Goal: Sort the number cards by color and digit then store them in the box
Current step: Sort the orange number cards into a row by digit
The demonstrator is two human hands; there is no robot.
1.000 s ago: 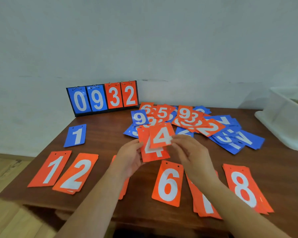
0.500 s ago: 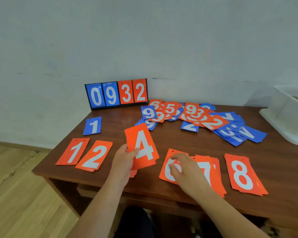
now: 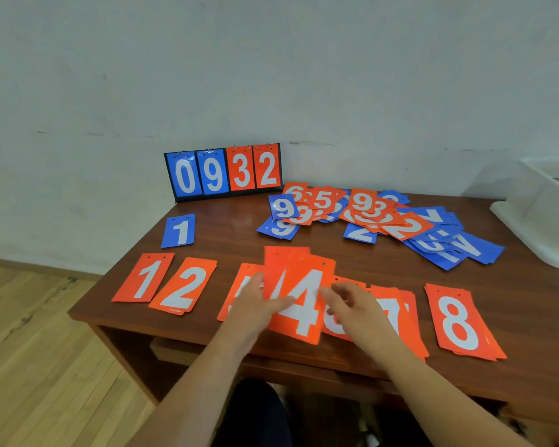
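My left hand (image 3: 255,306) grips a small fan of orange 4 cards (image 3: 304,304), thumb on the front, just above the table's front row. My right hand (image 3: 352,304) touches the fan's right edge with its fingertips, blurred. The row on the wooden table (image 3: 233,227) reads orange 1 (image 3: 142,277), orange 2 (image 3: 184,285), an orange pile (image 3: 239,285) half hidden under my left hand, orange 6 (image 3: 336,324) mostly covered, orange 7 (image 3: 399,317), orange 8 (image 3: 459,321). A blue 1 (image 3: 178,231) lies behind. The white box (image 3: 549,217) stands at the far right.
A mixed heap of blue and orange cards (image 3: 368,217) spreads over the back middle and right of the table. A flip scoreboard (image 3: 225,172) showing 0 9 3 2 stands against the wall. Wooden floor (image 3: 46,333) lies to the left of the table.
The 4 cards came down from mid-table to the front row in my left hand. My right hand went to the 6 pile, then back to the fan's right edge.
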